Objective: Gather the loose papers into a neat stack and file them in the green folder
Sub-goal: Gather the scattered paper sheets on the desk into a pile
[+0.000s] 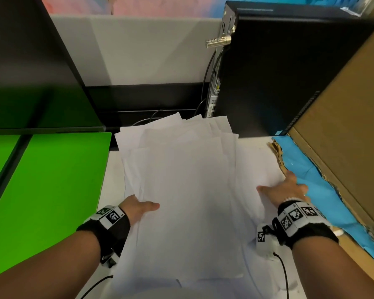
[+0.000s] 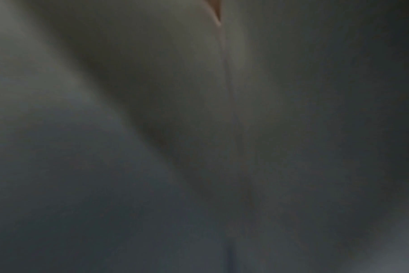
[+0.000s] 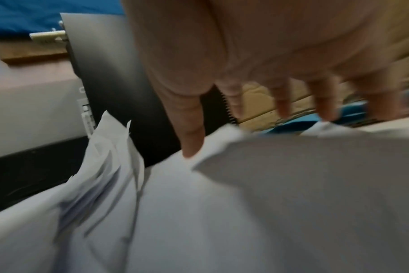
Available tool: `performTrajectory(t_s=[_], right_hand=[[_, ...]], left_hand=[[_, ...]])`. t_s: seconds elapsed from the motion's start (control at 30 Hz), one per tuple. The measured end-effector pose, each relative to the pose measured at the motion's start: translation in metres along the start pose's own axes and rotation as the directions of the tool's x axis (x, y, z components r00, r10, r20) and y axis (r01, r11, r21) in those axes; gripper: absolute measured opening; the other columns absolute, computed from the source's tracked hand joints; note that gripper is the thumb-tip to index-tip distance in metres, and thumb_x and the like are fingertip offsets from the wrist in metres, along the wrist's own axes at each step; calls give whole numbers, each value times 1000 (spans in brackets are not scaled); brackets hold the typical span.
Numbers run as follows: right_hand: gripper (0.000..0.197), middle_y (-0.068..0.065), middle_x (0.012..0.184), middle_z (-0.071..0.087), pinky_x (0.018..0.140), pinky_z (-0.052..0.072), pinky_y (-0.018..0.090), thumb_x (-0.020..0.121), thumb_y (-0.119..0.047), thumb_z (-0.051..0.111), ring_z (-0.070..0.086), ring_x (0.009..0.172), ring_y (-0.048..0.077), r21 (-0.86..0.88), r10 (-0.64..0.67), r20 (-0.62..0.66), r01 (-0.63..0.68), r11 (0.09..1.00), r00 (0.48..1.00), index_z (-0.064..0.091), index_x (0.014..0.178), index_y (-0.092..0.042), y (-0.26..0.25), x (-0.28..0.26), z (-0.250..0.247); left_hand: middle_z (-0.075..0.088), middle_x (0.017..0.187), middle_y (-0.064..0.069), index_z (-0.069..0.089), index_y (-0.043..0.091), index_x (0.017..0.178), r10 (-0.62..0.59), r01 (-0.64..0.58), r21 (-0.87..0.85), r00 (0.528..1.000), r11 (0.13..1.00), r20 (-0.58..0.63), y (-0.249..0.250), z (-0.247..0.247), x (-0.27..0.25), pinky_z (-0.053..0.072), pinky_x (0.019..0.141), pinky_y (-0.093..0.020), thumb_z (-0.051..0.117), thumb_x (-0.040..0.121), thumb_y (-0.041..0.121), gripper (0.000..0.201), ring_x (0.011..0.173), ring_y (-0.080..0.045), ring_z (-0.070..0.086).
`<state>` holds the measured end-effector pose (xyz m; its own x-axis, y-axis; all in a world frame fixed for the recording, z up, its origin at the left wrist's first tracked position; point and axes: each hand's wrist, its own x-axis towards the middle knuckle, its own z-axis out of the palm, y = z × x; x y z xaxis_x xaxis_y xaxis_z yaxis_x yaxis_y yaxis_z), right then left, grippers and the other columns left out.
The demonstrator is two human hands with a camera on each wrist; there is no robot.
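White papers [image 1: 181, 190] are gripped at the left edge by the left hand [image 1: 138, 207], thumb on top, other fingers hidden; the right hand [image 1: 283, 190] is spread flat on their right edge. Edges should be squared by inward pressure. Left of the papers, the green folder [image 1: 52, 190] lies closed, contents unseen.

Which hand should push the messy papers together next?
Probably the right hand: its fingers lie spread on the side of the papers where sheets fan out widest. The left hand already has its thumb on top at the pile's other edge, beside the green folder.
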<state>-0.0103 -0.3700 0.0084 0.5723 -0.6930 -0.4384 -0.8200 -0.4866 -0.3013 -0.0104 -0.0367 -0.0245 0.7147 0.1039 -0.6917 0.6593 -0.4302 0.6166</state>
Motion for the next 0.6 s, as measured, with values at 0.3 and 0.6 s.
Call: performTrajectory(t_s=[0.3,0.6], right_hand=[[111,20,149,27,106,33,49,64,-11,83,33,133,40,354,38,7,-38,935,999,11,148,-11,29,-15,12],[47,24,99,66,86,52,54,65,-3,77,63,92,41,512,-67,330,-119,851,942,61,108,6,9,-18,17]], left_hand=[[57,78,-9,54,-8,107,7,-8,21,1000,1000,7,-1,0,3,37,56,-21,70,37,43,88,69,-17,52],[58,82,-12,55,-9,106,20,-20,-4,1000,1000,16,1,1,-1,40,68,-25,70,38,40,85,82,-26,53]])
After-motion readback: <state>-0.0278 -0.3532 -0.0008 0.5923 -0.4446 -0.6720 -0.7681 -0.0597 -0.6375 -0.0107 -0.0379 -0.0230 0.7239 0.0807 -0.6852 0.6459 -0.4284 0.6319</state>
